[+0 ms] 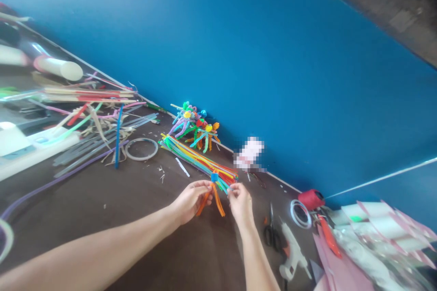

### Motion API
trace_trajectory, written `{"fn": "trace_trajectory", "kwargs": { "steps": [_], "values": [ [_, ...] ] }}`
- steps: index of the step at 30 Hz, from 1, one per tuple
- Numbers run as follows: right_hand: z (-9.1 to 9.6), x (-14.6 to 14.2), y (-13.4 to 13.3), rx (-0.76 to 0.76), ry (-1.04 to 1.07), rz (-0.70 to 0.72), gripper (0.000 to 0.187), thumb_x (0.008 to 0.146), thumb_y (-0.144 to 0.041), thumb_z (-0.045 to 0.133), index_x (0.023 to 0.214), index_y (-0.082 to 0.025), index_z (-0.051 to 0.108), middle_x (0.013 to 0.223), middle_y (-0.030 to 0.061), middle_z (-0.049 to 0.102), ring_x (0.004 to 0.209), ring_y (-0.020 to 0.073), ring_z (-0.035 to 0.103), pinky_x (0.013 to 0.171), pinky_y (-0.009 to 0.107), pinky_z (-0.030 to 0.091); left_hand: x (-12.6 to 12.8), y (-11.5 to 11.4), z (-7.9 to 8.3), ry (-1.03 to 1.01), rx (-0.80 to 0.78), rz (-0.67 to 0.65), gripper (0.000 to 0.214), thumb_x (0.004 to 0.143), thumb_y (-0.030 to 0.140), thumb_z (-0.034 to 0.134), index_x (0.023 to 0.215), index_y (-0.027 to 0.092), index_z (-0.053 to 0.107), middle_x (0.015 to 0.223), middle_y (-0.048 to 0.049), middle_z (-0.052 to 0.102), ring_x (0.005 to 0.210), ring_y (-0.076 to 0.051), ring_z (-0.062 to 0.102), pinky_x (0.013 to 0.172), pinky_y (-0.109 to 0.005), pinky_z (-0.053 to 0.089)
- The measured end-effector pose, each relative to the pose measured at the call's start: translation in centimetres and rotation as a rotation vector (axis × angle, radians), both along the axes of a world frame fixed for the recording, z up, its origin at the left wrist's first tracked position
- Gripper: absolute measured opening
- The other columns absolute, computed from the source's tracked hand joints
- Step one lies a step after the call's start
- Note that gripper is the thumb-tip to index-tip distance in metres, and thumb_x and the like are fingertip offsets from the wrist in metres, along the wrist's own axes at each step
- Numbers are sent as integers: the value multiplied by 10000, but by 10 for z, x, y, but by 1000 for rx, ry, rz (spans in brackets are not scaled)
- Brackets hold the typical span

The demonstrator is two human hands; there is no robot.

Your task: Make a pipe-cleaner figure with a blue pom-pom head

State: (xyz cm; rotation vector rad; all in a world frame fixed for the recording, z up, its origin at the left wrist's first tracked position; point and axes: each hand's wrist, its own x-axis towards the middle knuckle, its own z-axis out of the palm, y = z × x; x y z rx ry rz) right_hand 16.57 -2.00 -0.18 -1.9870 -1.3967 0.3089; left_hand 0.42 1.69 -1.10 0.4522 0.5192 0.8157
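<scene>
My left hand point(193, 198) pinches a small orange pipe-cleaner figure point(219, 202) with a blue wrapped top point(214, 177); its orange legs hang down. To the right, my right hand point(241, 204) has thumb and fingertips pressed together. Whatever is between them is too small to make out against the pipe cleaners behind. That bundle of pipe cleaners point(194, 157), in yellow, orange, red, green and blue, lies on the dark table just beyond both hands. Several coloured pipe-cleaner figures point(184, 120) are piled behind it against the blue wall.
Scissors point(271, 232) and a white glue gun point(292, 252) lie right of my right arm. Beyond are a red spool point(311, 199), a ring of tape point(301, 213) and wrapped packets point(375, 227). Leftward lie a pale ring point(141, 149), loose strips and sticks point(92, 95). The blue wall point(218, 45) bounds the table.
</scene>
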Motion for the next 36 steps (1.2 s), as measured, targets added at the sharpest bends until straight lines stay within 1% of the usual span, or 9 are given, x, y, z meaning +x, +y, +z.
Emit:
{"fn": "trace_trajectory", "kwargs": {
  "steps": [5,9,13,16,19,22,28,32,36],
  "values": [
    [3,-2,0,-17,-27,49,121,707,-284,513,687,-199,596,580,13,639,520,170,593,505,239,414,0,0,-1,-1,-2,0,74,651,108,611,707,119,565,574,-4,561,502,-82,531,484,-187,425],
    [13,-4,1,30,-67,45,136,716,-285,510,676,-195,604,606,26,643,578,181,600,571,252,423,0,-1,0,1,-2,6,91,641,112,627,709,120,567,579,-1,560,503,-78,527,486,-184,421],
    [19,-3,9,122,-110,10,208,762,-284,451,844,-166,602,775,74,642,702,179,595,668,262,434,0,-1,0,-3,14,-1,119,637,154,658,712,121,571,567,8,549,496,-67,517,480,-172,409],
    [17,-2,17,131,-145,24,250,739,-266,472,927,-157,596,819,82,623,740,184,587,685,271,436,0,-1,-1,-2,10,1,128,635,171,667,702,121,570,564,9,550,491,-65,514,475,-169,402],
    [13,-3,22,112,-158,37,207,718,-255,486,857,-166,611,793,67,626,728,185,590,682,272,436,0,0,-1,0,9,5,120,629,164,665,693,123,572,553,9,551,488,-72,517,479,-178,406],
    [12,-4,23,92,-157,27,178,731,-274,465,777,-178,607,732,51,640,691,187,596,653,272,435,1,0,-1,2,5,1,114,631,168,662,680,125,569,548,8,551,485,-75,517,481,-181,409],
    [14,-5,19,46,-151,23,201,729,-284,465,809,-177,615,750,54,664,707,193,612,652,269,434,1,0,0,4,1,8,119,629,163,661,684,122,563,552,5,554,486,-75,515,477,-183,404],
    [13,-6,16,16,-158,36,177,703,-294,496,747,-188,632,699,42,666,667,197,613,628,270,431,1,0,-1,-15,10,3,106,636,152,651,694,123,567,558,4,556,493,-77,519,473,-182,395],
    [15,-7,14,11,-158,56,211,734,-323,471,748,-197,639,690,36,667,644,188,608,613,262,424,0,0,-1,-12,11,-3,98,639,151,643,702,122,574,572,3,560,498,-77,521,477,-183,400]
  ]
}}
